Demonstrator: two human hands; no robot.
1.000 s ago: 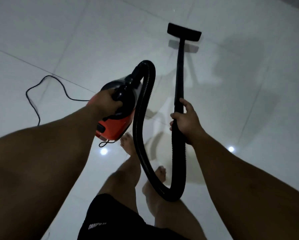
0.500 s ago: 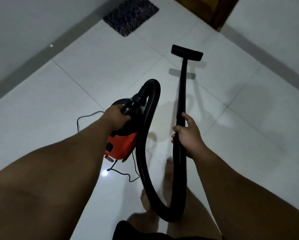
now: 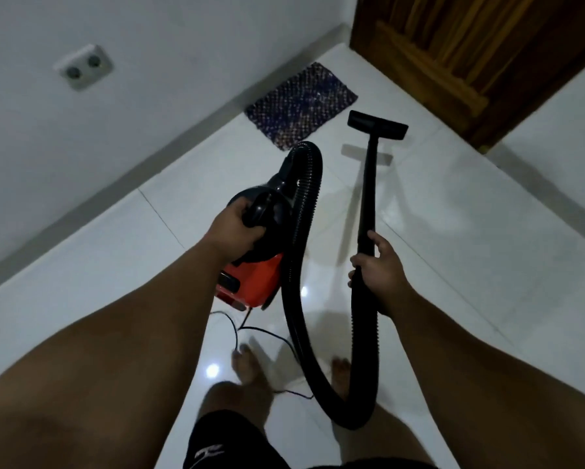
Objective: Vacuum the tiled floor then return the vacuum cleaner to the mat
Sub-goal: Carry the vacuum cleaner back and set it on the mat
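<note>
My left hand (image 3: pixel 232 231) grips the black handle of a small red and black vacuum cleaner (image 3: pixel 253 282), held above the white tiled floor (image 3: pixel 453 231). A ribbed black hose (image 3: pixel 301 299) loops from its front down past my feet and up to a straight black wand (image 3: pixel 369 184). My right hand (image 3: pixel 379 265) grips that wand near its lower end. The wand's flat floor nozzle (image 3: pixel 377 125) hovers close to the tiles. A dark patterned mat (image 3: pixel 301 104) lies by the wall, just left of the nozzle.
The power cord (image 3: pixel 236 330) trails on the tiles around my bare feet (image 3: pixel 247 363). A white wall with a double socket (image 3: pixel 82 66) runs along the left. A brown wooden door (image 3: pixel 470 55) stands at the far right corner.
The view has swung forward: the mat, wall socket and door have come nearer. Both hands keep their hold, and the nozzle now sits beside the mat.
</note>
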